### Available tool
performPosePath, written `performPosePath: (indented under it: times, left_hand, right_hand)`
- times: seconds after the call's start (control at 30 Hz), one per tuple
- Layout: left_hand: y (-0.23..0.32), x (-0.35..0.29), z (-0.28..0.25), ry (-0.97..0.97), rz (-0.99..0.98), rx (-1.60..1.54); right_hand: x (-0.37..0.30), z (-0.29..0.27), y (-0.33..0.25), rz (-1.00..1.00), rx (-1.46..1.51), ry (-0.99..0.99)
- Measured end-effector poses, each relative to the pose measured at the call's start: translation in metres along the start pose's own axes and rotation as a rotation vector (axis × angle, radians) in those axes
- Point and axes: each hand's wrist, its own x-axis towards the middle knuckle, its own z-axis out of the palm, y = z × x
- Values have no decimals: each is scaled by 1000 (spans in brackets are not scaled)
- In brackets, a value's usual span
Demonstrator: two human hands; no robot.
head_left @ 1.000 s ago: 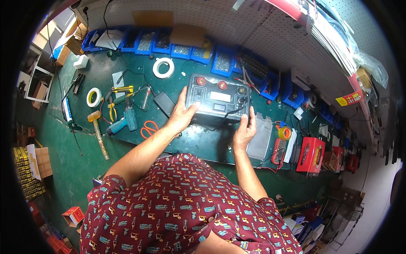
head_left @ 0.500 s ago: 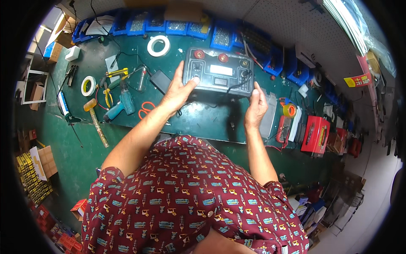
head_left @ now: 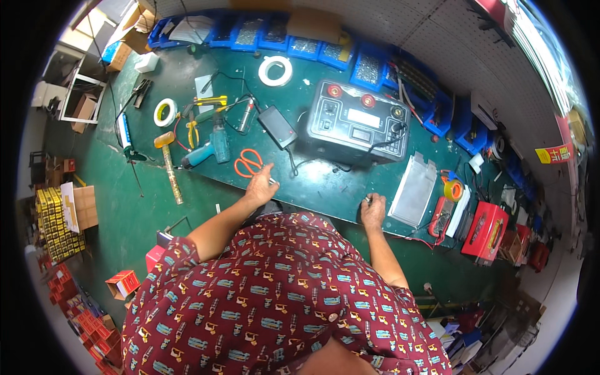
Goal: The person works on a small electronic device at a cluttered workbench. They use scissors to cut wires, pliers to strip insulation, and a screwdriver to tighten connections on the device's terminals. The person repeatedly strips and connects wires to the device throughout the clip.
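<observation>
A black box-shaped electrical device [head_left: 353, 134] with red and black terminals, a small display and a plugged-in cable stands on the green bench; neither hand touches it. My left hand [head_left: 260, 187] rests at the bench's near edge, over the blade end of orange-handled scissors [head_left: 249, 161]. Its fingers look loosely apart, and a small metal tip shows beside them. At the near edge further right, my right hand [head_left: 373, 212] is closed, its fingers curled around something small and dark that I cannot make out. A flat grey plate [head_left: 413, 190] lies just right of it.
Left on the bench are a power adapter [head_left: 277, 126], a teal drill [head_left: 211, 147], a mallet [head_left: 167, 164] and tape rolls [head_left: 275, 70]. Blue bins [head_left: 369, 67] of small parts line the back. A red case [head_left: 485, 231] and a tape roll [head_left: 453, 189] are at right.
Both hands have let go of the black device and drawn back to the bench's near edge, the left one to the scissors. The device now stands by itself. The view has shifted.
</observation>
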Motion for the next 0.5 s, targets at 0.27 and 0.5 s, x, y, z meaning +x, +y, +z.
performPosePath:
  times: [0.27, 0.5]
  left_hand:
    - [37, 3, -8, -121, -167, 234]
    - [9, -4, -33, 20, -223, 304]
  right_hand:
    - [107, -13, 60, 284, 732, 219]
    - [145, -161, -117, 269, 1139, 81]
